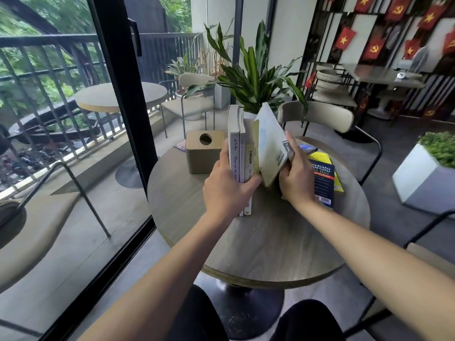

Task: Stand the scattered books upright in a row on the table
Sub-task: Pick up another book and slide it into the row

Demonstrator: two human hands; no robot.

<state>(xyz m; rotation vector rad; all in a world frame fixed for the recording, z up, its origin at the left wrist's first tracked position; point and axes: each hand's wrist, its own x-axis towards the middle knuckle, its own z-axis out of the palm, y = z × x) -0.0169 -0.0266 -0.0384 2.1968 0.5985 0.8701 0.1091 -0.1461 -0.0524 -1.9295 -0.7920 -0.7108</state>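
A few pale books (235, 141) stand upright in a row near the middle of the round wooden table (270, 242), spines toward me. My left hand (227, 185) grips this row from the left and front. My right hand (296, 178) holds a cream-covered book (269, 146) tilted to the right, its lower edge beside the row. A dark blue book (324, 185) lies flat on a yellow book (322, 159) to the right. Another blue book (307, 148) lies behind my right hand.
A wooden tissue box (203, 153) stands left of the row, with a small purple item (180, 145) behind it. A potted plant (251, 77) and a chair (320, 116) are beyond the table. A glass door (118, 94) is at left, a white planter (423, 178) at right.
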